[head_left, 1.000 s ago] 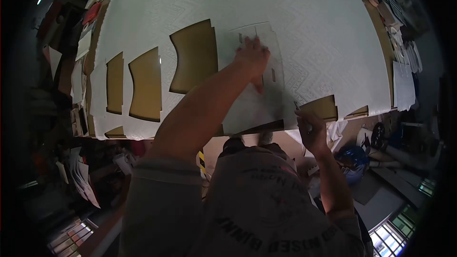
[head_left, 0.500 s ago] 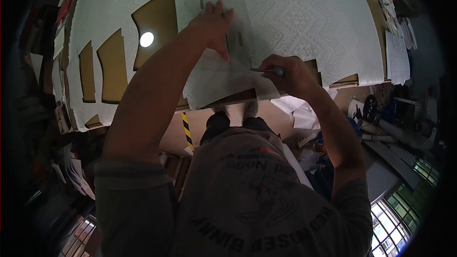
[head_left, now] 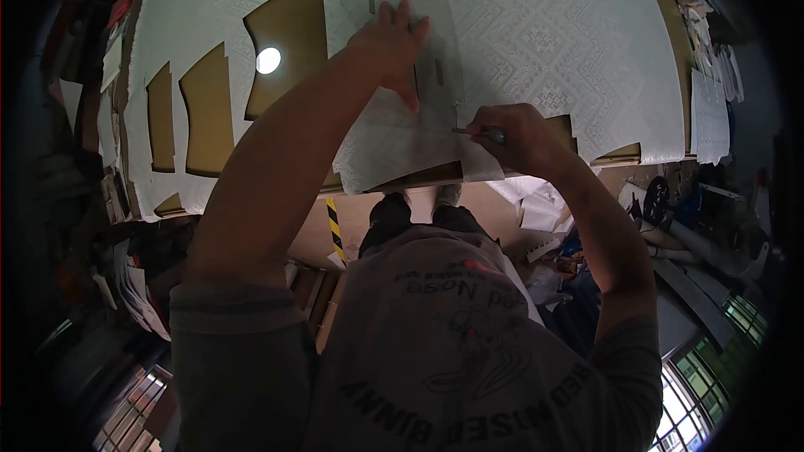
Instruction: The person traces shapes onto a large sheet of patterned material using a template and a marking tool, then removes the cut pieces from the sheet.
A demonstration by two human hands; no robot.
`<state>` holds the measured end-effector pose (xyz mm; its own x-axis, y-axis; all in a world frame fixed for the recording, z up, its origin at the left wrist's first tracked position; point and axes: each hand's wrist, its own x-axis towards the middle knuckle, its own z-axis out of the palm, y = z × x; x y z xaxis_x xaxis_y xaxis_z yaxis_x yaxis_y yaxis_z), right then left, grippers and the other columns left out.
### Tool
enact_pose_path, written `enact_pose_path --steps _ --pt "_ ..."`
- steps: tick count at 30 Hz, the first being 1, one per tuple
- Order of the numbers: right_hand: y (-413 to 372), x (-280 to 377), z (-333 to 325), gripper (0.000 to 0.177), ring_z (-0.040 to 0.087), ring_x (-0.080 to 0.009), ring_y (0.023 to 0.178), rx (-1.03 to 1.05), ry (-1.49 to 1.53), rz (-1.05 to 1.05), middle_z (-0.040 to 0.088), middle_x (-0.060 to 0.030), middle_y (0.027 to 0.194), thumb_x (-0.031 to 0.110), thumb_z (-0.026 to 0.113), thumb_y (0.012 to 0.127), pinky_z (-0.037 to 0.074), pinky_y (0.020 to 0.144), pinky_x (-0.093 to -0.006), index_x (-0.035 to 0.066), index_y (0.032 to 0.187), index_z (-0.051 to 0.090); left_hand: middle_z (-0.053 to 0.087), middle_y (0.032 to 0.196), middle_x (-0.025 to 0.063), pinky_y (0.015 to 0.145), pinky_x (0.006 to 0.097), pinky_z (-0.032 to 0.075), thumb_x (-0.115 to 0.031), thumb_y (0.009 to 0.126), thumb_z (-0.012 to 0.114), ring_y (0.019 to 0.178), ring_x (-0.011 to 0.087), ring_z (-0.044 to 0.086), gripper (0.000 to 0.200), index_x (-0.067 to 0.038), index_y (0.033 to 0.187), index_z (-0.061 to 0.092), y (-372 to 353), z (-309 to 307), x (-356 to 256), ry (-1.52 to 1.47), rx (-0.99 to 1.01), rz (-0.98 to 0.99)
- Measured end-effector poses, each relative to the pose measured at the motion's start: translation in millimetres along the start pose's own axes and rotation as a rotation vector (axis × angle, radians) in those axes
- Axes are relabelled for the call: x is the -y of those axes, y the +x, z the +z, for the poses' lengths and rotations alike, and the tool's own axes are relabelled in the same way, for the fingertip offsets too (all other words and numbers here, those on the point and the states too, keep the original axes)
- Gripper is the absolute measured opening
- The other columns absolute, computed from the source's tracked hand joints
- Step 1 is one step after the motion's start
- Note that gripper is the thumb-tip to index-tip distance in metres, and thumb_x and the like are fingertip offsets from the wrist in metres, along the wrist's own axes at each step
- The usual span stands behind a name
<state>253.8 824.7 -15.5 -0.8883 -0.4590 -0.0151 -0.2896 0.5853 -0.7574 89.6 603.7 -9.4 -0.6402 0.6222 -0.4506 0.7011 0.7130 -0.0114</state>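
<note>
Fingers spread, my left hand [head_left: 392,50] lies flat on a clear plastic template [head_left: 438,21] with dark slots and a line along it. The template rests on white patterned fabric [head_left: 536,42] that covers the table. My right hand [head_left: 521,138] is closed around a small knife [head_left: 496,135] with a rounded grey handle. Its thin metal tip points left, right at the lower right edge of the template. Below the template, a cut flap of the fabric hangs near the table's front edge.
Shaped cut-outs in the fabric at left bare the brown tabletop [head_left: 297,21]; a bright light spot falls on one. Papers [head_left: 710,109] hang off the right edge. Crumpled white scraps [head_left: 540,201] lie below the table, and a black-and-yellow striped strip [head_left: 335,230] is on the floor.
The view has shifted slightly, so the table appears a little further right. My right hand and the knife have moved slightly down along the template's edge; my left hand stays pressed on the template.
</note>
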Motion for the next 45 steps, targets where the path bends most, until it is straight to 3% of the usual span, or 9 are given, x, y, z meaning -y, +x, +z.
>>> enact_pose_path --steps 3,7,10,15,19,22,24,30,45 --pt "0.8 -5.8 20.0 0.014 0.077 -0.0285 0.089 -0.043 0.126 0.084 0.076 -0.0109 0.093 0.004 0.079 0.088 0.060 0.078 -0.0365 0.004 0.099 0.070 0.013 0.171 0.0312 0.123 0.0551 0.037 -0.056 0.048 0.101 0.156 0.0532 0.017 0.151 -0.007 0.165 0.020 -2.8 -3.4 -0.4 -0.019 0.020 0.006" --pt "74.4 22.4 118.7 0.012 0.073 -0.0360 0.081 -0.333 0.145 -0.183 0.073 -0.0141 0.086 0.012 0.073 0.089 0.056 0.072 -0.0483 0.007 0.099 0.068 0.013 0.169 0.0352 0.122 0.0561 0.038 -0.056 0.048 0.101 0.155 0.0559 0.018 0.151 -0.003 0.164 0.020 -1.5 -5.2 -6.2 -0.025 0.050 0.023" --pt "104.6 62.9 148.9 0.016 0.072 -0.0379 0.080 -0.165 -0.122 0.021 0.073 -0.0166 0.089 0.016 0.067 0.092 0.056 0.069 -0.0496 0.004 0.103 0.068 0.010 0.168 0.0373 0.120 0.0571 0.039 -0.058 0.049 0.100 0.155 0.0562 0.019 0.151 -0.001 0.164 0.019 0.5 -8.2 -2.7 -0.013 0.055 0.044" --pt "46.0 41.9 125.4 0.025 0.073 -0.0390 0.084 -0.292 0.121 -0.218 0.075 -0.0141 0.094 0.018 0.067 0.097 0.057 0.070 -0.0494 0.011 0.120 0.063 0.006 0.169 0.0369 0.120 0.0620 0.037 -0.059 0.049 0.100 0.155 0.0571 0.016 0.152 -0.002 0.164 0.019 -4.8 -12.5 -5.8 -0.057 0.056 0.031" --pt "-13.2 31.9 98.0 0.025 0.074 -0.0388 0.085 -0.358 0.047 -0.007 0.075 -0.0157 0.098 0.018 0.076 0.091 0.058 0.071 -0.0467 0.010 0.115 0.071 0.006 0.169 0.0367 0.119 0.0638 0.036 -0.058 0.049 0.100 0.155 0.0574 0.014 0.152 -0.003 0.164 0.019 -5.7 -8.9 -2.9 -0.073 0.047 0.029" --pt "-45.7 44.8 84.1 0.019 0.077 -0.0327 0.094 -0.418 0.076 0.199 0.077 -0.0163 0.101 0.003 0.075 0.089 0.060 0.081 -0.0405 0.005 0.108 0.075 0.007 0.169 0.0366 0.118 0.0642 0.037 -0.058 0.049 0.100 0.155 0.0577 0.014 0.151 -0.002 0.164 0.020 -3.5 -10.8 -4.3 -0.095 0.069 0.043" --pt "-54.9 56.2 92.0 0.018 0.078 -0.0317 0.091 -0.664 0.034 0.305 0.077 -0.0175 0.096 0.000 0.074 0.090 0.059 0.078 -0.0382 0.004 0.108 0.074 0.009 0.168 0.0369 0.118 0.0642 0.038 -0.059 0.049 0.100 0.154 0.0590 0.015 0.151 0.000 0.163 0.020 -0.7 -10.1 -1.2 -0.069 0.063 0.040" --pt "-38.9 88.2 115.2 0.014 0.077 -0.0315 0.081 -0.862 0.015 0.614 0.076 -0.0177 0.089 0.007 0.075 0.092 0.058 0.070 -0.0366 0.002 0.105 0.070 0.015 0.166 0.0409 0.115 0.0637 0.042 -0.065 0.048 0.098 0.150 0.0634 0.023 0.154 0.003 0.162 0.021 3.3 -5.3 4.0 -0.020 0.007 0.093" --pt "4.9 94.3 118.1 0.015 0.076 -0.0307 0.075 -1.078 -0.019 0.760 0.075 -0.0172 0.083 0.010 0.079 0.089 0.058 0.068 -0.0386 0.002 0.099 0.070 0.015 0.165 0.0425 0.112 0.0653 0.044 -0.073 0.045 0.096 0.148 0.0663 0.024 0.161 0.004 0.163 0.017 10.4 -2.0 2.1 0.040 0.021 0.086"
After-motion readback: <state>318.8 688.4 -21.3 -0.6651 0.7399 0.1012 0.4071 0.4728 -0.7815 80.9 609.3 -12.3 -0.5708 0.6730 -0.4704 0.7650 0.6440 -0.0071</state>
